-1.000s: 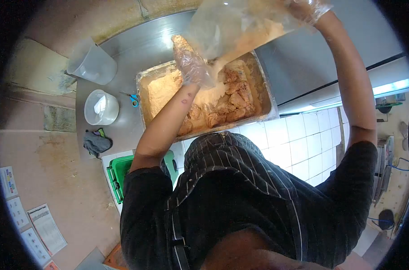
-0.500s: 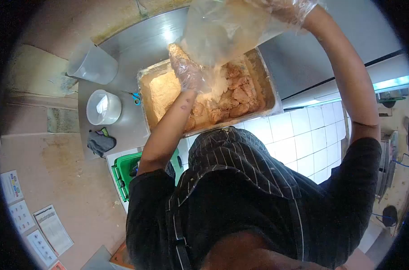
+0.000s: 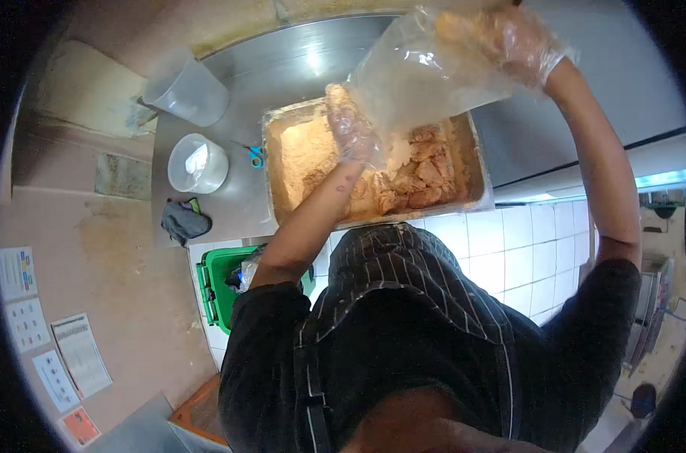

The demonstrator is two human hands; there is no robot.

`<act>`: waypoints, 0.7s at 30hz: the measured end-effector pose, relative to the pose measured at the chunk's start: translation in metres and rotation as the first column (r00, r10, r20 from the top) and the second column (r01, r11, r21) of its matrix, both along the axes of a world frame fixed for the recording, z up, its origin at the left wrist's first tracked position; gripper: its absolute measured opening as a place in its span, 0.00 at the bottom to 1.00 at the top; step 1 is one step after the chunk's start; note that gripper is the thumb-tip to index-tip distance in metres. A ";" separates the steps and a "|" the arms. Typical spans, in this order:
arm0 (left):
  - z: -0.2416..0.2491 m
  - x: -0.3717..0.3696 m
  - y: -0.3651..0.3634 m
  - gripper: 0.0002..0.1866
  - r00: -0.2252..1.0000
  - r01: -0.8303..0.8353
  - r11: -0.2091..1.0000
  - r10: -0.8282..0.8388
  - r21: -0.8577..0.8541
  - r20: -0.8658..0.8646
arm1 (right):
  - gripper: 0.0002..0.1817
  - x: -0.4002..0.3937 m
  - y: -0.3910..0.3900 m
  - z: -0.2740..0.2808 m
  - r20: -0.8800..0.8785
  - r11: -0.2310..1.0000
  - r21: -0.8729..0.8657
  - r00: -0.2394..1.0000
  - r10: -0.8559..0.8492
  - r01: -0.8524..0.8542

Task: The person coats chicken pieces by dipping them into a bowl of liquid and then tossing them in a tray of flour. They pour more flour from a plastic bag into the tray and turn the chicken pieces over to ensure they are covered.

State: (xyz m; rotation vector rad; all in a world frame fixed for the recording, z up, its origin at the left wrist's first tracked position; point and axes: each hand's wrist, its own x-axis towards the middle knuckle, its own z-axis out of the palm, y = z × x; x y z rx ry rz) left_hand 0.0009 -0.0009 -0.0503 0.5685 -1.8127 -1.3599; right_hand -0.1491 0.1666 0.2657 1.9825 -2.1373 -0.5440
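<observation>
A large see-through plastic bag (image 3: 415,75) hangs tilted over a metal tray (image 3: 480,177). My right hand (image 3: 513,41), in a clear plastic glove, grips the bag's raised end. At the bag's lower end is my left hand (image 3: 352,132), also gloved, its fingertips caked in flour. Its fingers look closed on the bag's edge, though the film partly hides the grip. Inside the tray, pale flour (image 3: 304,147) is heaped on the left. Coated raw meat pieces, apparently chicken (image 3: 426,177), lie on the right.
On the steel counter (image 3: 260,68), left of the tray, are a clear plastic tub (image 3: 188,90), a round white tub (image 3: 198,164), blue-handled scissors (image 3: 256,157) and a dark cloth (image 3: 184,220). Below stands a green bin (image 3: 221,291). White tiles (image 3: 486,241) lie beyond the tray's near edge.
The view has shifted, so the counter and tray sit further right. My right hand and the bag's raised end now show more fully. My left hand stays by the bag's lower end.
</observation>
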 end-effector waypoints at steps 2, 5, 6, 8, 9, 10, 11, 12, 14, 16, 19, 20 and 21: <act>-0.012 -0.004 -0.001 0.26 0.951 0.160 0.948 -0.074 0.273 -0.301 | 0.29 0.021 0.016 0.028 0.354 0.991 -0.112 0.935 -0.030 0.074; 0.057 0.020 0.017 0.25 0.971 0.205 0.915 -0.146 0.347 -0.187 | 0.20 0.018 0.018 0.018 0.571 0.957 -0.166 0.815 -0.103 0.237; 0.056 0.021 0.015 0.25 0.973 0.194 0.916 -0.135 0.351 -0.185 | 0.21 0.015 0.015 0.004 0.487 0.943 -0.159 0.854 -0.182 0.292; 0.056 0.017 0.006 0.27 0.931 0.353 0.721 -0.206 0.596 -0.301 | 0.20 0.012 0.015 -0.007 0.298 0.953 -0.146 0.930 -0.215 0.267; 0.055 0.020 0.005 0.27 0.938 0.329 0.729 -0.176 0.600 -0.300 | 0.19 0.007 0.016 -0.017 0.107 0.957 -0.136 0.965 -0.241 0.254; 0.054 0.024 0.006 0.27 0.931 0.333 0.738 -0.160 0.586 -0.327 | 0.21 -0.048 0.044 -0.057 0.541 0.907 -0.282 0.833 -0.118 0.313; 0.055 0.027 0.005 0.26 0.926 0.327 0.753 -0.134 0.570 -0.354 | 0.22 -0.099 0.051 -0.090 0.842 0.837 -0.357 0.531 0.097 0.414; 0.056 0.030 0.002 0.26 0.919 0.317 0.770 -0.103 0.555 -0.381 | 0.23 -0.077 0.040 -0.064 0.863 0.850 -0.243 0.504 -0.030 0.468; 0.056 0.045 0.001 0.25 0.906 0.286 0.790 -0.040 0.542 -0.421 | 0.27 -0.065 0.052 -0.057 0.749 0.834 -0.176 0.621 -0.232 0.523; 0.065 0.072 -0.008 0.26 0.894 0.247 0.753 0.065 0.610 -0.443 | 0.34 -0.073 0.058 -0.091 0.891 0.745 -0.152 0.416 -0.181 0.650; 0.053 0.150 -0.036 0.25 0.994 -0.067 0.973 0.084 0.220 -0.071 | 0.46 -0.017 0.042 -0.094 0.994 0.679 -0.024 -0.052 0.092 0.733; 0.070 0.186 -0.041 0.26 0.991 -0.087 0.981 0.102 0.172 -0.083 | 0.46 -0.016 0.039 -0.100 0.994 0.708 -0.005 -0.071 0.078 0.706; 0.089 0.227 -0.046 0.27 0.989 -0.101 0.987 0.113 0.124 -0.094 | 0.48 -0.023 0.040 -0.110 0.964 0.780 0.045 -0.231 0.129 0.624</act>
